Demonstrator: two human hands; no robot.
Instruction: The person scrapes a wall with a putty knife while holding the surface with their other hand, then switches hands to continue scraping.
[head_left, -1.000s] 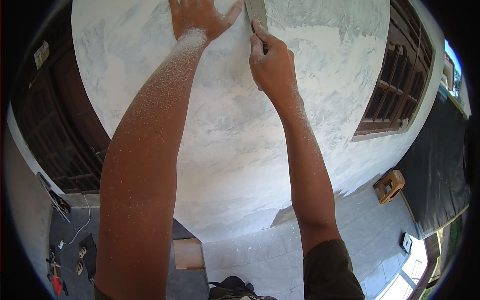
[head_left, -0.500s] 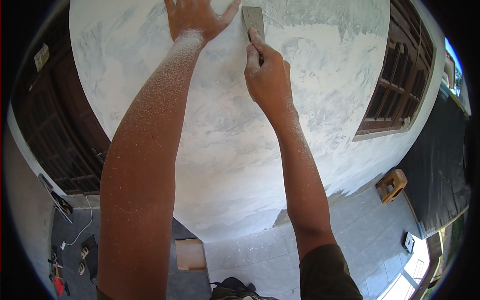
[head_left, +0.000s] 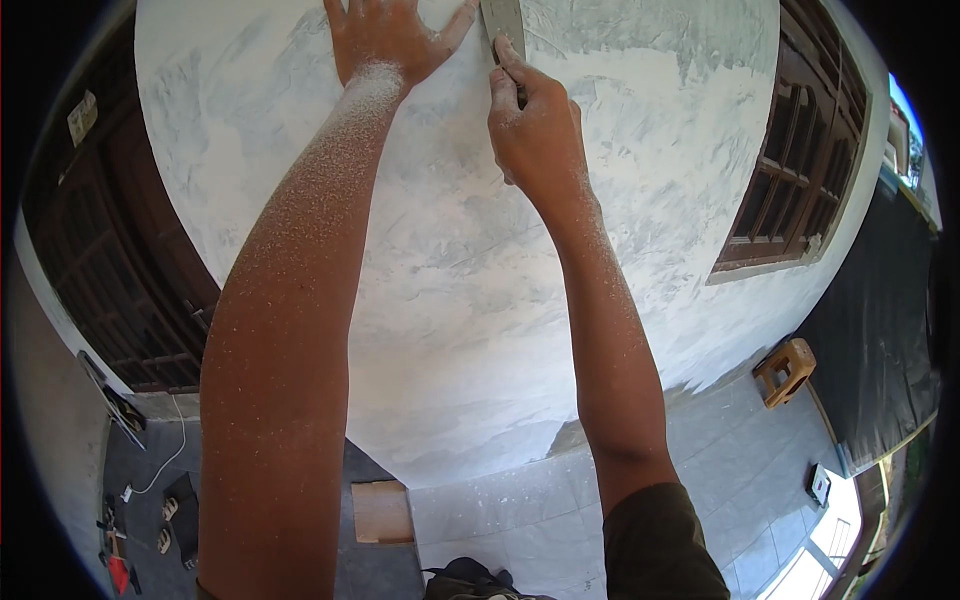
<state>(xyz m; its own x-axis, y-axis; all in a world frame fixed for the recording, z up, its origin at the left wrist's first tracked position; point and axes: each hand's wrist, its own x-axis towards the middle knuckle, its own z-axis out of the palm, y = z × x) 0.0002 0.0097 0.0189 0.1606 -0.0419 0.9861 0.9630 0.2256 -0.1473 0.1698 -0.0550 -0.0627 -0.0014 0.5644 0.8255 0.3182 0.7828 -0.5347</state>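
In front of me rises a wall (head_left: 450,290) with patchy white and grey filler on it. My left hand (head_left: 385,40) lies against it with fingers spread, some fingertips cut off by the top edge. White dust coats that wrist and forearm. My right hand (head_left: 540,115) is wrapped round the handle of a putty knife (head_left: 503,25), thumb and forefinger up near the blade. The flat metal blade points upward close to the wall, just right of my left thumb; its top end is out of view.
Dark wooden doors (head_left: 120,240) stand at left, a brown-framed window (head_left: 795,150) at right. On the tiled floor (head_left: 520,530) are a brown stool (head_left: 785,372), a wooden board (head_left: 382,512), sandals (head_left: 166,525), a white cable (head_left: 165,462) and a red-handled tool (head_left: 118,572).
My right hand and the putty knife have slid a little upward along the wall. My left hand has stayed in nearly the same place.
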